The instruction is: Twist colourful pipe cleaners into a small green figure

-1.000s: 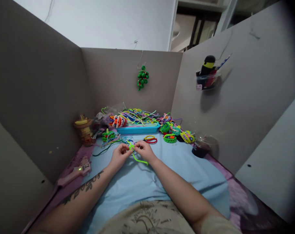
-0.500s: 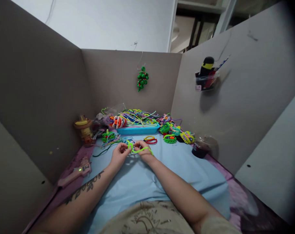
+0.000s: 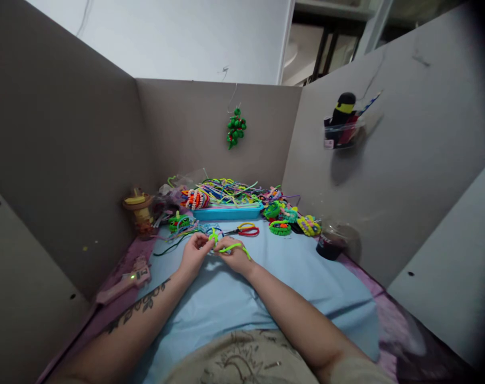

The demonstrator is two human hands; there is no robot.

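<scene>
Between my hands is a small bright yellow-green piece of bent pipe cleaner (image 3: 213,236). My left hand (image 3: 195,253) pinches it from the left with thumb and fingers. From the right, my right hand (image 3: 235,257) is closed on the same pipe cleaner, and a loose green end trails over the back of that hand. Just beyond lie scissors (image 3: 248,230) with red and yellow handles, blades pointing left. Dark green and blue strands are spread beside my left hand. My fingertips partly hide the worked piece.
A blue tray (image 3: 228,213) heaped with pipe cleaners stands at the back. Finished-looking fuzzy pieces (image 3: 280,228) lie to its right, near a dark cup (image 3: 331,242). On the left are a pink glue gun (image 3: 124,285) and a lidded drink cup (image 3: 140,213). Grey panels surround the table.
My right hand has turned and moved slightly down, its fingers now lower and closer to the left hand's fingertips. The scissors' blades have come into view.
</scene>
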